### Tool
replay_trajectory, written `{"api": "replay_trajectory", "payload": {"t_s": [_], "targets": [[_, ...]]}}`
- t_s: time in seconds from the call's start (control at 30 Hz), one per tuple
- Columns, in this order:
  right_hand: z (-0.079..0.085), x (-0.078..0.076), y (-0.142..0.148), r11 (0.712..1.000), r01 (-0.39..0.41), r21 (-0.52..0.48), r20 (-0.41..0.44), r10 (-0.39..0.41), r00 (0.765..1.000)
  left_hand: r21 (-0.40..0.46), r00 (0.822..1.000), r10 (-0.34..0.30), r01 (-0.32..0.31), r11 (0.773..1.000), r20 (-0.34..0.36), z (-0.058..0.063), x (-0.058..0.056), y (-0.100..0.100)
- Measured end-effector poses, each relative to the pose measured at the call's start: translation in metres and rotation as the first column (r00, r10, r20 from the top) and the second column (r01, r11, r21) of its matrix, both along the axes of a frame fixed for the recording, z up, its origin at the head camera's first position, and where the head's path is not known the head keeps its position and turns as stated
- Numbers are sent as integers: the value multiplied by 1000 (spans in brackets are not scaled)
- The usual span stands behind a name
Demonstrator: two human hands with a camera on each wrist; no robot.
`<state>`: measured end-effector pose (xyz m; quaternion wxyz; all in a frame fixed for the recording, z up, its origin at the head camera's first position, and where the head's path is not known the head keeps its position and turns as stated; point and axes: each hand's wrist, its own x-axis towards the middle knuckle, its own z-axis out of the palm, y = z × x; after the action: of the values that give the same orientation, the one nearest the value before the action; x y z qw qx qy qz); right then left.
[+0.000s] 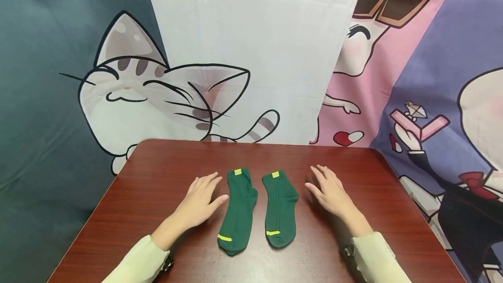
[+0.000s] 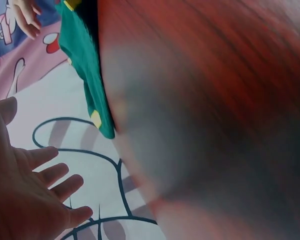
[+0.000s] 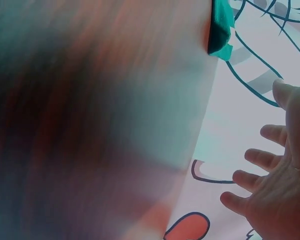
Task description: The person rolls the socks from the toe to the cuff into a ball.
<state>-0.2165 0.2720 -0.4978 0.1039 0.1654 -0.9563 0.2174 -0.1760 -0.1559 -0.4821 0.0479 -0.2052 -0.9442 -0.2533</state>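
Two green ribbed socks lie flat side by side on the table, each with a yellow tab at the cuff and a yellow stripe near the toe. The left sock (image 1: 239, 213) is beside my left hand (image 1: 201, 202), whose thumb tip comes close to its edge. Across a wider gap from the right sock (image 1: 280, 211) is my right hand (image 1: 329, 190). Both hands hold nothing, and their fingers are spread and extended. In the left wrist view, green sock fabric (image 2: 87, 70) shows past the hand; the right wrist view catches a bit of sock (image 3: 221, 32) at the top.
The glossy reddish-brown table (image 1: 177, 160) has rounded far corners. Behind it hangs a cloth backdrop (image 1: 251, 25) printed with a cartoon cat and cartoon figures. Pale sleeves (image 1: 139, 261) cover both forearms, with a dark band at each wrist.
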Motion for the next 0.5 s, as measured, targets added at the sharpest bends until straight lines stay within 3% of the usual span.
{"api": "replay_trajectory", "payload": {"t_s": [0.23, 0.5], "targets": [[0, 0, -5, 1000, -9, -11, 4, 10, 1000, 25, 998, -31, 30, 999, 62, 2, 1, 12], [0, -1, -10, 1000, -2, -29, 35, 3, 999, 7, 994, -61, 61, 998, 86, 5, 2, 24]]}}
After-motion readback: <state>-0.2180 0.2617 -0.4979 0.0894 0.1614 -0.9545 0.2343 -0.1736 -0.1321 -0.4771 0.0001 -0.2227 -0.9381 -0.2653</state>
